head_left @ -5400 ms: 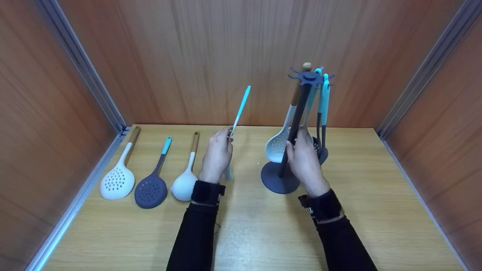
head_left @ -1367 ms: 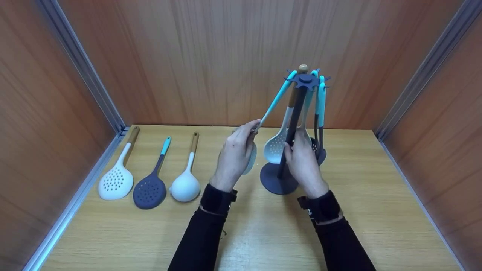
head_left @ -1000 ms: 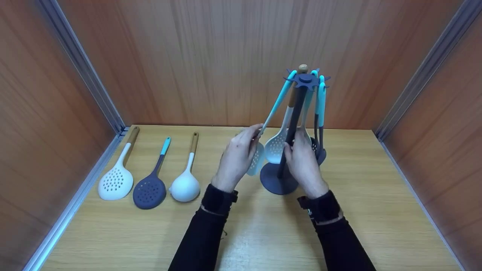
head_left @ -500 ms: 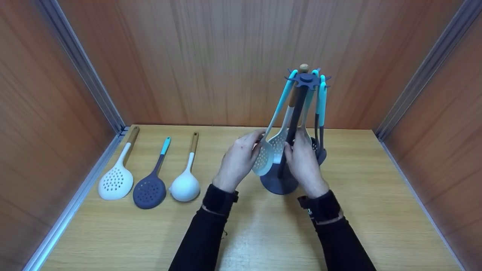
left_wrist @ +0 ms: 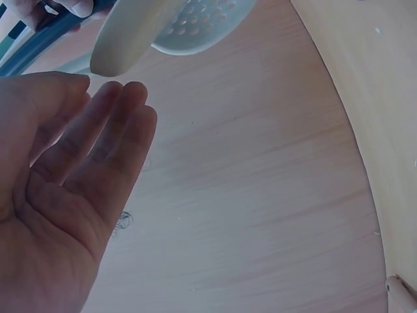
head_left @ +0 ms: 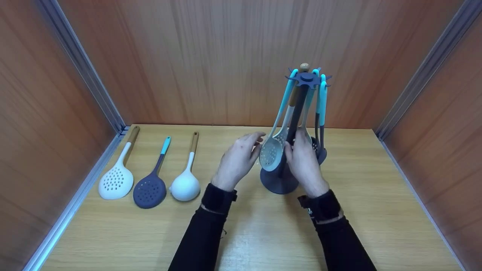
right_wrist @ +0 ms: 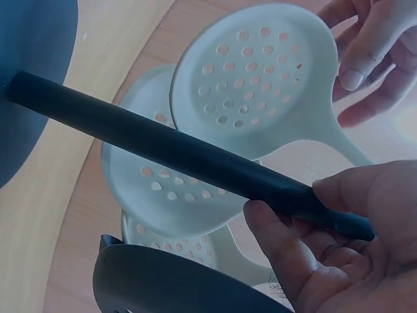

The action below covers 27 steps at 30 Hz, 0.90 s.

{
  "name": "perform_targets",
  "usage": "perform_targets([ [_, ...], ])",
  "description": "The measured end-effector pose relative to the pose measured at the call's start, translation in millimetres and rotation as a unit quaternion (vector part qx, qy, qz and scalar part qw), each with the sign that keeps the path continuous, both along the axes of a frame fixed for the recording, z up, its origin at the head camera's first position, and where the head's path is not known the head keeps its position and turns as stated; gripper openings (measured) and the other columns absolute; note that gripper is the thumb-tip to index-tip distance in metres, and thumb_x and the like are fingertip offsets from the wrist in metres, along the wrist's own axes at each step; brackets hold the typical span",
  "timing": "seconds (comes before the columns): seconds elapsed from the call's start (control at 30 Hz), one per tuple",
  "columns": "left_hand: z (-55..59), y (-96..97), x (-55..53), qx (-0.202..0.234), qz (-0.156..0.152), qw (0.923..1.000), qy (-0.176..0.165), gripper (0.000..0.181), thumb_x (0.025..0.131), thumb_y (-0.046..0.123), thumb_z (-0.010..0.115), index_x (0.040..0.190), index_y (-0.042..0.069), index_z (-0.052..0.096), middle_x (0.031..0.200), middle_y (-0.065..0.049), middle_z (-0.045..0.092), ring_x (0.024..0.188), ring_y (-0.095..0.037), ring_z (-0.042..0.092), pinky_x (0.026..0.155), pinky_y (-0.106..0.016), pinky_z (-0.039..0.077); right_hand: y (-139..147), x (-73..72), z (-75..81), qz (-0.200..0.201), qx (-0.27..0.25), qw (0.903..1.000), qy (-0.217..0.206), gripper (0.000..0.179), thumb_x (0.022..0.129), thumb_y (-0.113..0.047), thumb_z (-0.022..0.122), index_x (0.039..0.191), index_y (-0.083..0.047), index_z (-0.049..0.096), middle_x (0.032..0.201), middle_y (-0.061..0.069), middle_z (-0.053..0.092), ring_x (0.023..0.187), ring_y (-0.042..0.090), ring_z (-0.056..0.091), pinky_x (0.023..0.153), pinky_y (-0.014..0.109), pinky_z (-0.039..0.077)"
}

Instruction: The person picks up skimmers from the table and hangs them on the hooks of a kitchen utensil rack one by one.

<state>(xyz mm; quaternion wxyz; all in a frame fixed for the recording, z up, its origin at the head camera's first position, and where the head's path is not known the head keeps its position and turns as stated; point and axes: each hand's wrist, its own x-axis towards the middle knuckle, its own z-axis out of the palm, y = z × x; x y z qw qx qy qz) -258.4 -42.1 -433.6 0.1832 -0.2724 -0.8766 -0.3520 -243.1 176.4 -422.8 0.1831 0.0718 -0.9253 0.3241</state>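
A pale slotted skimmer with a turquoise handle [head_left: 271,155] hangs from a hook on the left of the dark utensil stand [head_left: 278,185]. My left hand [head_left: 237,160] is just left of the skimmer's head, fingers loosely bent with nothing in them; a small gap shows in the left wrist view, where the palm [left_wrist: 58,215] is bare. My right hand [head_left: 305,162] grips the stand's post [right_wrist: 150,135] low down, thumb and fingers around it. Behind the skimmer hangs a white slotted spoon with a wooden handle [head_left: 293,98]. Several turquoise-handled utensils [head_left: 322,105] hang at the right, their heads partly hidden.
On the table's left lie a white slotted turner [head_left: 116,182] with a wooden handle, a dark slotted turner [head_left: 150,192] with a turquoise handle, and a white ladle [head_left: 185,186]. Wooden panels [head_left: 226,64] enclose the back and both sides.
My left hand has brought the skimmer rightward, hooked it on the stand and let go. Its head has swung right, towards the post. My right hand keeps its grip on the post.
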Motion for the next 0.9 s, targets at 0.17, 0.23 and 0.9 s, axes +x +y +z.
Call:
perform_targets([
  [0.17,-1.7,-9.2,-3.5,-0.001,0.024,0.9992,-0.03,0.036,0.12,0.015,0.067,0.156,0.007,0.069,0.145,-0.015,0.082,0.131,-0.033,0.082,0.105,-0.05,0.072,-0.8,0.4,0.1,-0.005,-0.003,1.0,-0.005,0.046,0.119,-0.007,0.064,0.16,0.005,0.047,0.147,0.03,0.066,0.134,0.046,0.075,0.108,0.06,0.068],
  [0.23,-2.2,-14.0,-4.9,0.001,0.034,0.9984,-0.044,0.038,0.12,0.016,0.067,0.157,0.007,0.068,0.148,-0.017,0.08,0.134,-0.035,0.08,0.107,-0.051,0.071,-0.9,0.3,-0.1,-0.007,-0.001,1.0,-0.006,0.044,0.12,-0.008,0.064,0.159,0.005,0.048,0.146,0.029,0.066,0.133,0.045,0.075,0.108,0.06,0.069],
  [0.9,-24.7,-70.6,-27.0,-0.03,0.147,0.9763,-0.156,0.063,0.117,0.032,0.073,0.17,0.001,0.055,0.17,-0.026,0.062,0.158,-0.046,0.061,0.131,-0.059,0.055,-1.5,-1.0,-1.0,-0.01,-0.007,0.9999,-0.006,0.043,0.121,-0.009,0.064,0.159,0.005,0.047,0.147,0.029,0.066,0.132,0.044,0.075,0.107,0.061,0.069],
])
